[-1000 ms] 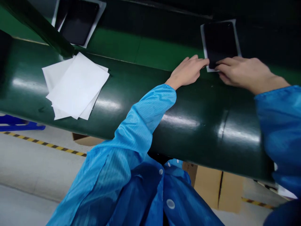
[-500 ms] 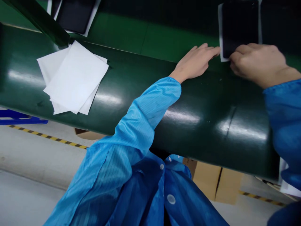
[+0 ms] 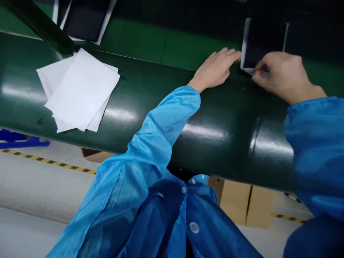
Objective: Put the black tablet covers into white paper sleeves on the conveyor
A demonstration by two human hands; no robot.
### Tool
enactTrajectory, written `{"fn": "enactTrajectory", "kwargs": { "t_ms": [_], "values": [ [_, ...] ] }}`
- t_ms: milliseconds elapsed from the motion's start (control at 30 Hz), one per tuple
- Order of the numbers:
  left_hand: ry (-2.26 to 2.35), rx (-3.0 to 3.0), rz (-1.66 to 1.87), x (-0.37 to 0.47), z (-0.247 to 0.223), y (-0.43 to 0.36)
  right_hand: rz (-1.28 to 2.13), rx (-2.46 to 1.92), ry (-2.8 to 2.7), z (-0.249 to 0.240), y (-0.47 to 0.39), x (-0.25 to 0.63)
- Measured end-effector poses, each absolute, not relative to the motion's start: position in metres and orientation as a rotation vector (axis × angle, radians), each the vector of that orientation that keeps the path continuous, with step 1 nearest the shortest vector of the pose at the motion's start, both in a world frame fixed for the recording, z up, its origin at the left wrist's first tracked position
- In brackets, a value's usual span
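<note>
A dark flat panel (image 3: pixel 266 37) lies on a white sheet (image 3: pixel 245 46) at the upper right of the head view, on the green work surface. My right hand (image 3: pixel 287 73) is closed in a pinch at the sheet's near edge, where a white strip shows folded or lifted in front of the panel. Its fingers partly cover the panel's near right corner. My left hand (image 3: pixel 215 68) lies palm down with fingers stretched out, its fingertips at or close to the sheet's left edge. Nothing shows in that hand.
A fanned pile of white sheets (image 3: pixel 83 89) rests on the rounded green edge (image 3: pixel 150 86) at left. Behind it, a slanting green bar (image 3: pixel 43 27) stands near another dark panel (image 3: pixel 86 19) on white sheets. Cardboard boxes (image 3: pixel 236 200) sit on the floor below.
The panel and its sheet have come nearer to me and a little left. My right hand has moved left, and the sheet's near edge now looks raised at its fingers.
</note>
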State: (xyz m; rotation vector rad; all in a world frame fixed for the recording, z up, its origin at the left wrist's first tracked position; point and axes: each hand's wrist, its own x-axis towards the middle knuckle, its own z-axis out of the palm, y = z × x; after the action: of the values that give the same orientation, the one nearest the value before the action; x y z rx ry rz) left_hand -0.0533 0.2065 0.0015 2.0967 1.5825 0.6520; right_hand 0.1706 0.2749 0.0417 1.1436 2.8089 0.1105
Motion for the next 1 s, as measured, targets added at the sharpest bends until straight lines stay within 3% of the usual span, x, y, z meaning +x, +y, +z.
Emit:
{"fn": "enactTrajectory", "kwargs": {
  "t_ms": [167,433,633,767,1000],
  "values": [
    [1.588,2.147,0.661,-0.053,-0.001,0.207,-0.029,1.381,2.865,0.039,0.245,0.171],
    [1.642,2.216,0.731,-0.054,-0.002,0.210,-0.366,0.987,3.081,0.010,0.144,0.189],
    [1.724,2.244,0.778,-0.060,0.002,0.204,-0.622,1.012,3.121,0.004,0.036,0.203],
    [1.621,2.130,0.897,-0.062,0.001,0.194,-0.526,1.418,3.141,-0.001,-0.018,0.208],
    [1.322,2.214,0.729,-0.064,-0.012,0.135,-0.435,2.335,3.008,-0.032,-0.062,0.238]
  ]
}}
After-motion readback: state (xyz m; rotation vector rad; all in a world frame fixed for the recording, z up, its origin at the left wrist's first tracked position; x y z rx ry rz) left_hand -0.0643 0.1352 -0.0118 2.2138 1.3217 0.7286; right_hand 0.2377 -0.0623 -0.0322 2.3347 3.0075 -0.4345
